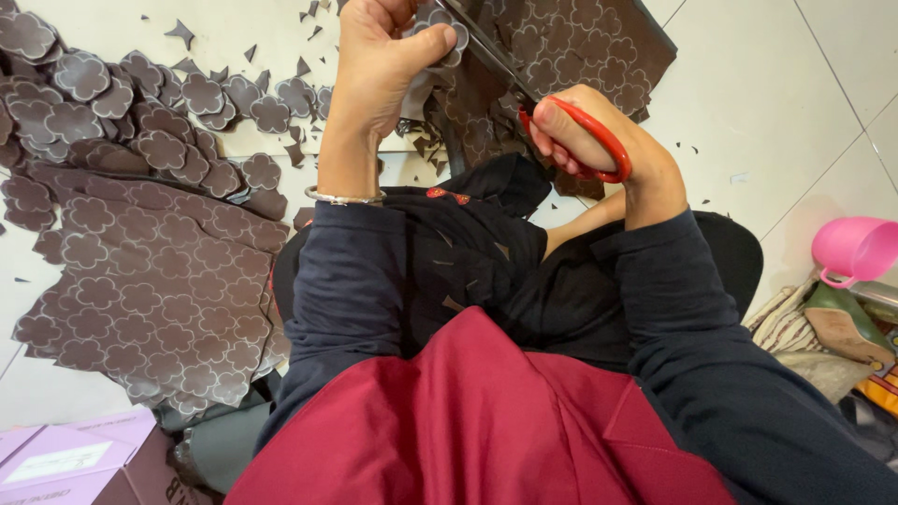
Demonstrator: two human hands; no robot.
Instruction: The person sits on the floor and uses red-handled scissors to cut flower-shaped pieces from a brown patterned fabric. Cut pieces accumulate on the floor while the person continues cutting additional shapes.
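- Ahead of the left grip [379, 65], the brown sheet [561, 56] stamped with flower outlines fills the way; the scissors [561, 122] in the right grip [599, 150] cross it just beside the thumb.
- Left of that grip, a heap of cut flower shapes [140, 112] and a second stamped sheet [140, 290] cover the floor, with loose scraps [182, 33] scattered beyond.
- Right of the right grip, bare floor tiles [748, 112] lie open, well apart from anything.
- Further right and nearer the body, a pink cup [856, 248] and a shoe [842, 323] crowd the edge.
- Between both grips, dark cloth on the lap [468, 234] blocks downward passage.
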